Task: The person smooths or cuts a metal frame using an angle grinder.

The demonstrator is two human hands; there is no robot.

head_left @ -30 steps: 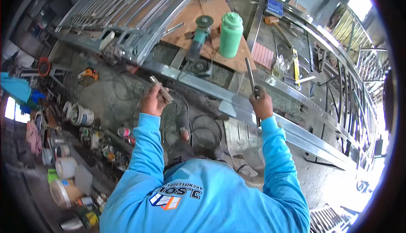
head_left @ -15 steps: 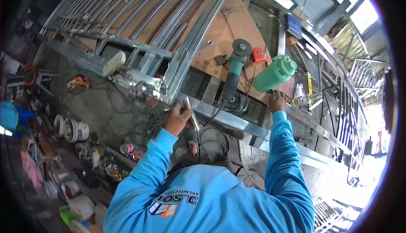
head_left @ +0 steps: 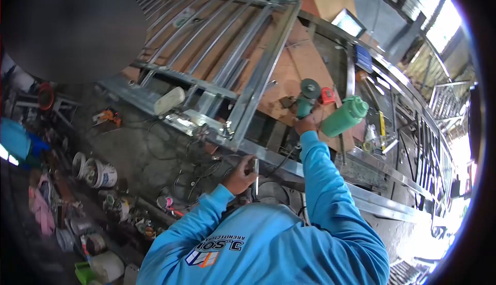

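Note:
My left hand [head_left: 241, 176] is closed around a short, shiny metal bar [head_left: 256, 180], held in front of my body near the workbench edge. My right hand [head_left: 307, 124] reaches over the bench and grips the body of a teal angle grinder [head_left: 304, 108]. The grinder's disc [head_left: 310, 88] faces up at the far end, and its rear is partly hidden by my hand and sleeve. Close to the right hand stand a tilted green bottle [head_left: 343, 118] and a red tape measure [head_left: 327, 96]. Brown board [head_left: 284, 86] lies beneath the grinder.
A barred metal frame [head_left: 258, 95] rests across the bench at left. Cables [head_left: 194, 179] trail over the floor. White buckets [head_left: 101, 174] and clutter line the left side. A yellow level [head_left: 382, 124] lies at right. A dark blurred oval hides the upper left.
My right hand has left the bench edge beside the bottle and moved left onto the angle grinder. My left hand still holds the metal bar, now more upright. The view has shifted.

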